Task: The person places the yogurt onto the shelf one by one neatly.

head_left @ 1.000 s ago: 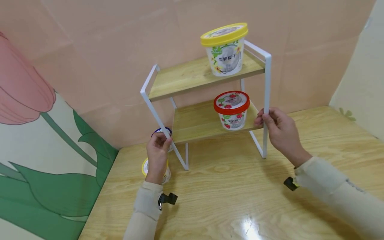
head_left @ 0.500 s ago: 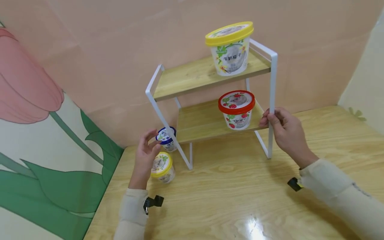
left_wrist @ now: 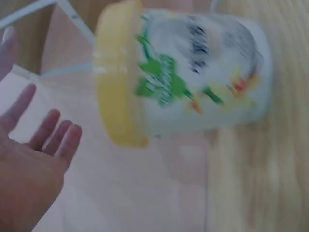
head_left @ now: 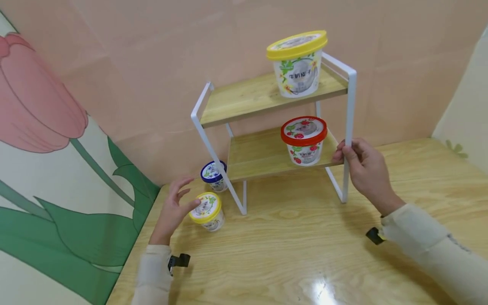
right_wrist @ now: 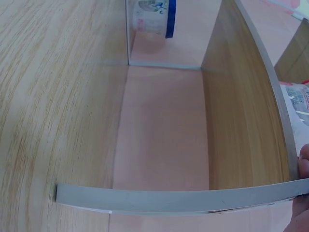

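A two-tier shelf rack point(head_left: 244, 97) with wooden boards and a white metal frame stands on the wooden table. My right hand point(head_left: 370, 176) grips its front right post at the lower board's height; in the right wrist view only some fingers point(right_wrist: 304, 166) show at the edge. Stretched out with nothing in it, my left hand point(head_left: 170, 218) is beside a yellow-lidded ice cream tub point(head_left: 214, 222) on the table. The left wrist view shows its spread fingers apart from that tub point(left_wrist: 203, 77), somewhat blurred. A blue-lidded tub point(head_left: 218, 185) stands behind, partly hidden by the rack's left leg.
Another yellow-lidded tub point(head_left: 299, 78) stands on the upper board, towards the right. On the lower board sits a red-lidded tub point(head_left: 305, 154). A pinkish wall covering point(head_left: 152, 55) rises behind the rack, and a tulip-printed panel point(head_left: 91, 228) borders the table's left.
My left hand has let go of the rack's left post and moved left and slightly down to the yellow-lidded tub. My right hand keeps its grip. The head view has shifted slightly.
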{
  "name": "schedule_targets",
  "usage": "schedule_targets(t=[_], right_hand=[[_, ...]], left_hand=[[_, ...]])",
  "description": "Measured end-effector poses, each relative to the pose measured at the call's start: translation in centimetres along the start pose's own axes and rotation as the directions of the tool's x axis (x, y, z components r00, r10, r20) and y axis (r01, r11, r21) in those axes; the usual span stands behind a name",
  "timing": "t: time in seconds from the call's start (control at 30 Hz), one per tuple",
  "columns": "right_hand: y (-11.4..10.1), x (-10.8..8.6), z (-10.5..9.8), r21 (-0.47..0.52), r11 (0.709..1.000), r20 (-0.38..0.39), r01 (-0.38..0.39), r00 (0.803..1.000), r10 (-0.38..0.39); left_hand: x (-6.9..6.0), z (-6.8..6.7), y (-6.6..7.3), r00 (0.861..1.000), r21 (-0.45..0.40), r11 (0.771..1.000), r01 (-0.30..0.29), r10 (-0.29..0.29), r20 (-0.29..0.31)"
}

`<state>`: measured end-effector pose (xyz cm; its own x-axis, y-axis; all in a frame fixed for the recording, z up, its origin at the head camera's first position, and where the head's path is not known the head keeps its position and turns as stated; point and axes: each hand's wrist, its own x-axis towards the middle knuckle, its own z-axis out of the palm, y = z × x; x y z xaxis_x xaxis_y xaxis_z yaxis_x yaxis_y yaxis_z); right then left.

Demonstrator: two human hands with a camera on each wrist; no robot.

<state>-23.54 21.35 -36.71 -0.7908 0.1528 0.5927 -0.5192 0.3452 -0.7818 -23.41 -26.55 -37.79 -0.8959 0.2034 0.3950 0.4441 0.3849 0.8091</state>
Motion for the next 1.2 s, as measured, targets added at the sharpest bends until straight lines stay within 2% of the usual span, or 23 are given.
schedule_targets(t=[0.23, 0.3, 0.43, 0.57, 0.67, 0.73, 0.87, 1.07, 1.2], right_hand=[[0.3, -0.2, 0.2, 0.018, 1.000, -0.016, 0.008, 1.000, -0.007], [0.2, -0.1, 0.3, 0.024, 1.000, -0.018, 0.005, 1.000, -0.004], [0.2, -0.1, 0.3, 0.025, 1.000, -0.009, 0.003, 1.000, -0.003], [0.3, -0.2, 0.4, 0.011, 1.000, -0.008, 0.001, 1.000, -0.001], [0.4, -0.2, 0.3, 0.006, 1.000, -0.009, 0.007, 1.000, -0.007], [0.4, -0.3, 0.3, 0.005, 1.000, -0.011, 0.009, 1.000, -0.009], [0.4, -0.3, 0.2, 0.006, 1.000, -0.011, 0.015, 1.000, -0.015], [0.4, -0.2, 0.3, 0.009, 0.999, -0.016, 0.031, 0.999, -0.031], [0.4, -0.2, 0.4, 0.017, 0.999, -0.021, 0.037, 0.999, -0.036]], left_hand=[[-0.1, -0.1, -2.0, 0.994, 0.137, 0.991, 0.004, -0.018, 0.104], [-0.1, -0.2, -2.6, 0.990, 0.137, 0.991, 0.009, -0.028, 0.138], [-0.4, -0.7, -3.6, 0.976, 0.068, 0.997, 0.046, -0.060, 0.211], [-0.8, -1.0, -4.1, 0.946, 0.021, 0.990, 0.141, -0.141, 0.291], [-1.0, -1.0, -4.3, 0.915, 0.010, 0.975, 0.221, -0.211, 0.343], [-1.0, -0.9, -4.5, 0.899, 0.009, 0.968, 0.252, -0.237, 0.369], [-1.0, -0.9, -4.4, 0.880, 0.027, 0.953, 0.302, -0.289, 0.376], [-0.9, -0.8, -4.6, 0.881, 0.035, 0.947, 0.320, -0.311, 0.357], [-0.9, -0.8, -5.2, 0.874, 0.031, 0.938, 0.346, -0.334, 0.352]])
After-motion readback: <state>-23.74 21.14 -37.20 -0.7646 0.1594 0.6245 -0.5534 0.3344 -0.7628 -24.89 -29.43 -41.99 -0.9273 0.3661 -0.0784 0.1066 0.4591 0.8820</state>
